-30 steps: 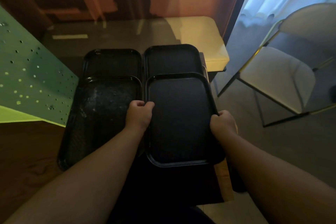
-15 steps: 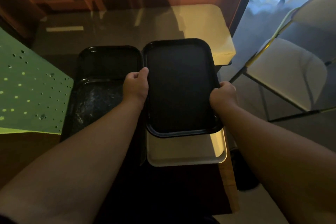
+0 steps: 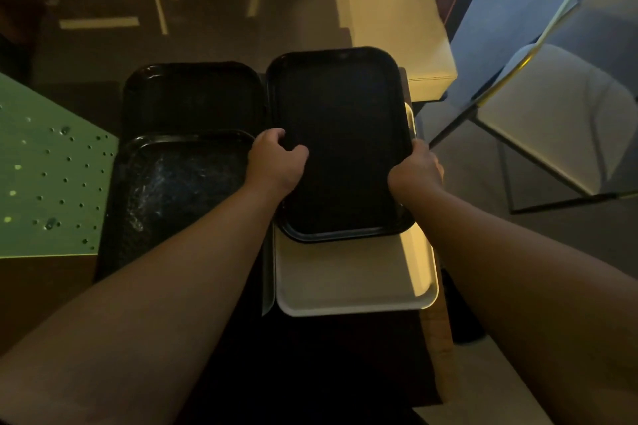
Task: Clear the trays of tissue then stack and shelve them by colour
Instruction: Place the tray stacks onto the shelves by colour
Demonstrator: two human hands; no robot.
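Black plastic is filling both grips: the left hand and the right hand are clamping their fingers on the long edges of a black tray, holding it over the white tray on the bench. Sorting by colour seems under way. Next, it likely needs carrying leftward of the fingers onto the black trays there.

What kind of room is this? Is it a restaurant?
Probably a canteen or café seating area. Serving trays, black and white, are spread on a glass-topped table, with a padded chair and a cream cushioned seat beside it.
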